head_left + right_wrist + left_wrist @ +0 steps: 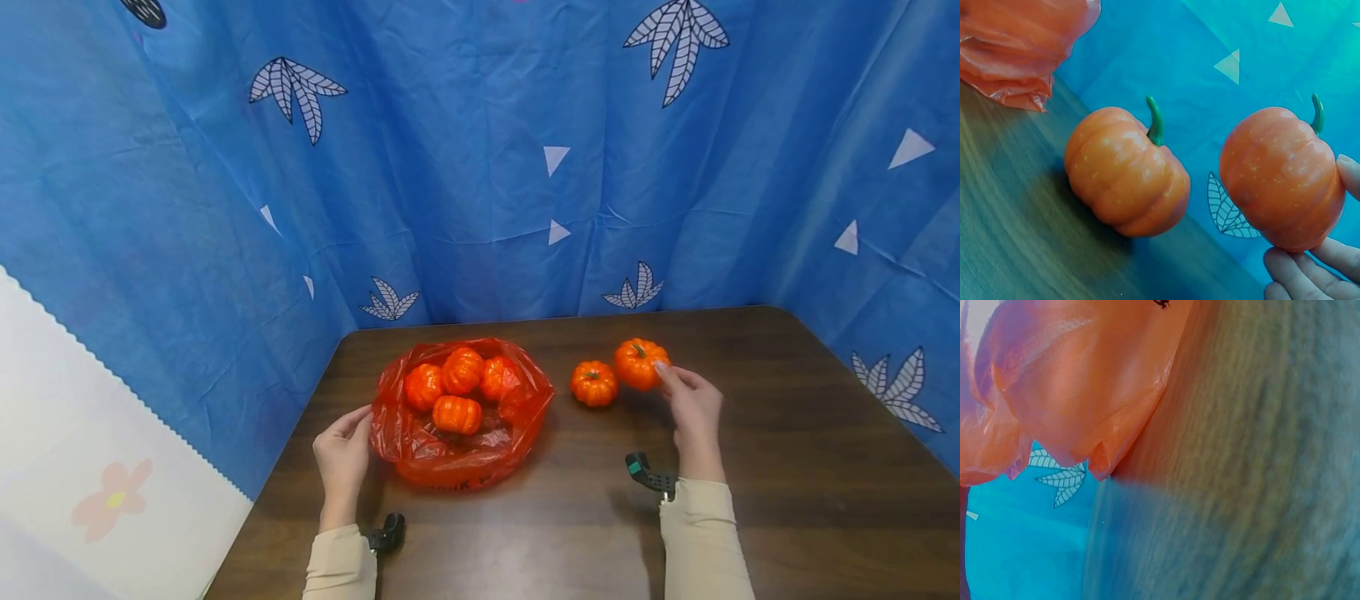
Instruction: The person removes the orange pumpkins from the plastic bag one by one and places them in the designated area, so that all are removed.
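Observation:
My right hand (694,407) pinches a small orange pumpkin (640,364) with a green stem, thumb on one side and fingers beneath it in the right wrist view. Just left of it a second pumpkin (594,384) stands on the table. With my left hand (342,454) I pinch the left rim of a red plastic bag (530,429), which lies open on the table. Several pumpkins are inside the bag, among them a front one (457,415) lying on its side. Only the bag's thin wall (1085,381) shows in the left wrist view; the left fingers are hidden there.
The dark wooden table (570,525) has rounded far corners. Behind it hangs a blue curtain (487,167) with white leaves and triangles, close to the back edge. A white cloth (90,467) with a flower print hangs at the left. Each wrist wears a black strap device (648,477).

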Demonstrator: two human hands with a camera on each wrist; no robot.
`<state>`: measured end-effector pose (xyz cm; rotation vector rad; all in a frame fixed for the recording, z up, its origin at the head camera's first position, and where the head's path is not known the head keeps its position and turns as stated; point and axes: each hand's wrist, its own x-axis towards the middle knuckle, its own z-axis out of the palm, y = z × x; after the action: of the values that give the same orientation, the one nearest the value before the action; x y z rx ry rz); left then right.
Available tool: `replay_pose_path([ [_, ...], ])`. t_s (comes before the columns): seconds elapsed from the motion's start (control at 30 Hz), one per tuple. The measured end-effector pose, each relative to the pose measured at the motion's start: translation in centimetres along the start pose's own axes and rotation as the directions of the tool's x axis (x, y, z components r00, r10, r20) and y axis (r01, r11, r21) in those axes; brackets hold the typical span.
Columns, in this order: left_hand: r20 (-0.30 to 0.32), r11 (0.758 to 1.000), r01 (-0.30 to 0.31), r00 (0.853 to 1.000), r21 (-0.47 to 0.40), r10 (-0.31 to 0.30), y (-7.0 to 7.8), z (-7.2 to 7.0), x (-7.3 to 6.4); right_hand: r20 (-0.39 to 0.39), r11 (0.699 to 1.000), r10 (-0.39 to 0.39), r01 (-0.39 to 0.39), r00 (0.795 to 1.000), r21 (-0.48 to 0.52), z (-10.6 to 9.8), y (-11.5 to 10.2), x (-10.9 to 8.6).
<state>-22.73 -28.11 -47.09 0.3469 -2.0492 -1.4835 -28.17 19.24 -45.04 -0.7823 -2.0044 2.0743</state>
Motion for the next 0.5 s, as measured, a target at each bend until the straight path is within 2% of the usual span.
replay_pose_path([
  [0.33,0.016,0.999,0.034,0.999,0.013,-0.034,0.21,-0.21,-0.16,-0.035,1.0,0.021,-0.02,0.999,0.022,-0.3,0.64,0.51],
  [0.5,0.019,0.999,0.033,0.999,0.029,-0.034,0.37,-0.22,-0.24,-0.047,1.0,0.028,-0.028,0.998,-0.009,-0.4,0.99,0.54],
])
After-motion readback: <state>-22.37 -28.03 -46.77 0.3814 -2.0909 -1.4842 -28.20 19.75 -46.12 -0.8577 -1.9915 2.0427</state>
